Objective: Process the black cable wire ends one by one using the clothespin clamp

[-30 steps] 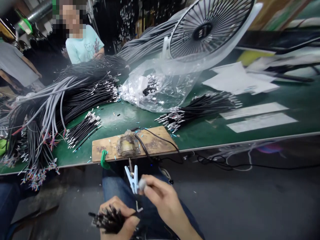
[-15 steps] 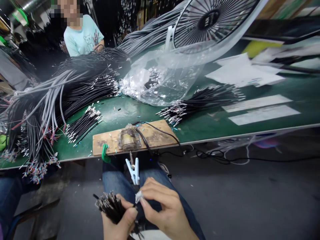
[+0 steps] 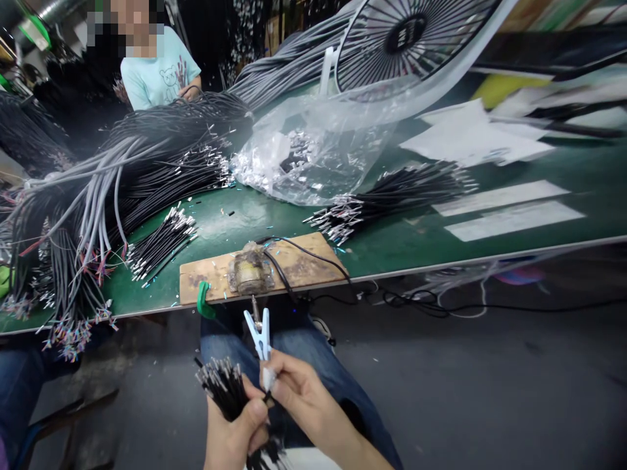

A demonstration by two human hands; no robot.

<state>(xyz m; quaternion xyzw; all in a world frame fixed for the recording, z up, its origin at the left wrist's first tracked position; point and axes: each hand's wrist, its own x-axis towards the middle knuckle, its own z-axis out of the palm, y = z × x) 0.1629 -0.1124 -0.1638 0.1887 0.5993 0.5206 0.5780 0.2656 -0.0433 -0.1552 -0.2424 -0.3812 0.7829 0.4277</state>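
A bundle of short black cables (image 3: 226,390) with silvery ends is wrapped in my left hand (image 3: 235,434). Between that hand's thumb and forefinger, one cable end (image 3: 267,395) is singled out toward the right. My right hand (image 3: 306,398) pinches a small whitish piece (image 3: 268,378) at this cable end; its exact kind is hard to make out. Directly above my fingertips is a light-blue clothespin (image 3: 261,336), fixed to the metal shaft of a small motor (image 3: 251,271). Whether the piece touches the clothespin, I cannot tell.
The motor sits on a wooden board (image 3: 313,251), with a green clamp (image 3: 203,299) at the table edge. Cable bundles (image 3: 161,245), a clear plastic bag (image 3: 318,156), a fan (image 3: 406,39) and paper strips (image 3: 514,220) lie or stand on the green table. A person (image 3: 157,72) is across it.
Both hands have risen slightly toward the clothespin, and the right has shifted a little left. The whitish piece has come just below the clothespin. The view has shifted slightly.
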